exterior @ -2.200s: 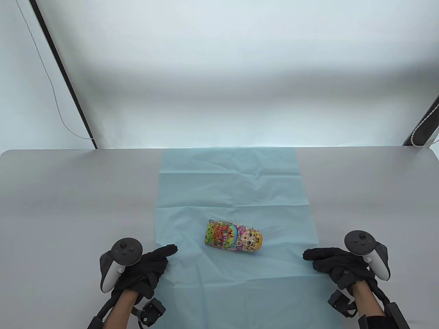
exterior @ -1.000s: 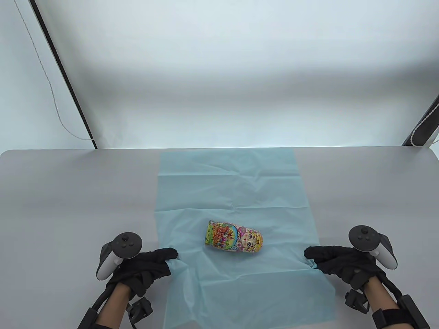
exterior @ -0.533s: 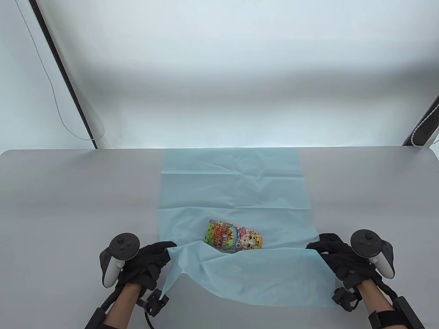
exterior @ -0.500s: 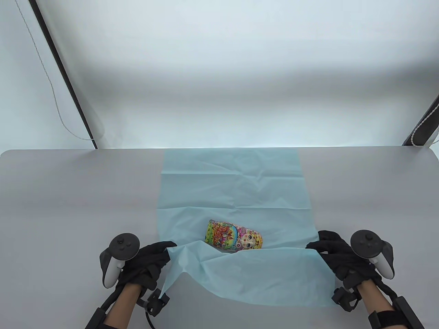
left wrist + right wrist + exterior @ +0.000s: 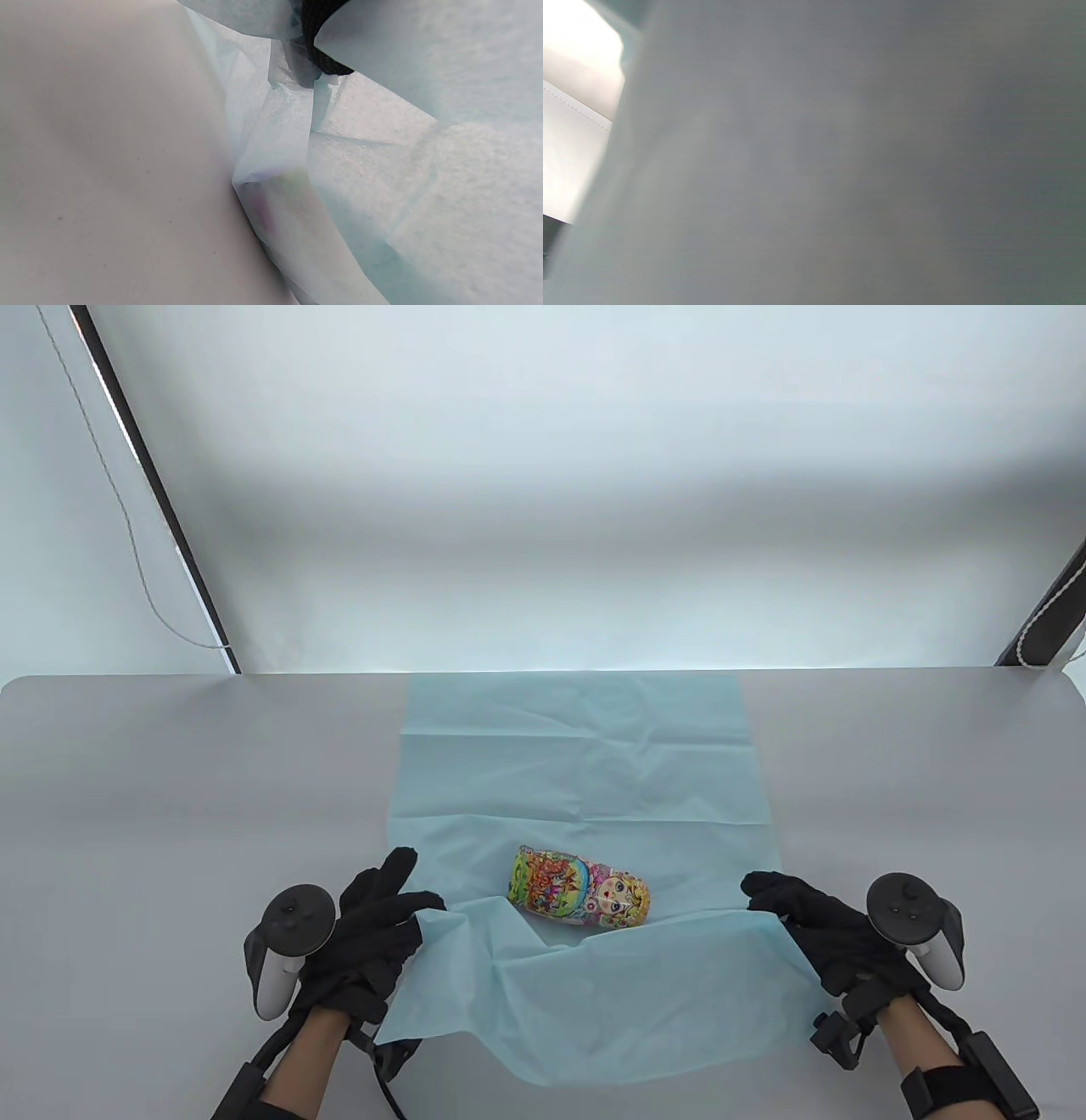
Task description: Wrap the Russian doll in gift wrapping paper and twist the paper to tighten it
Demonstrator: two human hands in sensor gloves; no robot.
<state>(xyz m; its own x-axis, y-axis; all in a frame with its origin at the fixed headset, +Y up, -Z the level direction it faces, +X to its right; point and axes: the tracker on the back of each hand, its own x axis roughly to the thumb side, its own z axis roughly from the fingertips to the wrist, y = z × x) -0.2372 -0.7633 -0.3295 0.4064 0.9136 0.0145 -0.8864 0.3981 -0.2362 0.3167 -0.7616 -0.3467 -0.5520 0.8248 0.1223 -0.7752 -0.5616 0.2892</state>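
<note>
The Russian doll [image 5: 581, 891], painted in bright colours, lies on its side on a light blue sheet of wrapping paper [image 5: 577, 763], head to the right. The sheet's near part is lifted and folded towards the doll; its edge touches the doll's near side. My left hand [image 5: 417, 904] pinches the left end of that edge, with one finger spread out above. My right hand [image 5: 764, 901] pinches the right end. In the left wrist view a black fingertip [image 5: 323, 55] sits between paper [image 5: 424, 190] layers. Blurred paper [image 5: 840, 169] fills the right wrist view.
The grey table [image 5: 170, 780] extends left and right of the sheet. A black pole [image 5: 153, 492] with a thin cord leans at the back left, another pole [image 5: 1052, 602] at the back right, before a white backdrop.
Both hands took hold of the sheet's near side edges, lifted them and carried the flap away from me. Its edge now reaches the doll. The doll has stayed in place.
</note>
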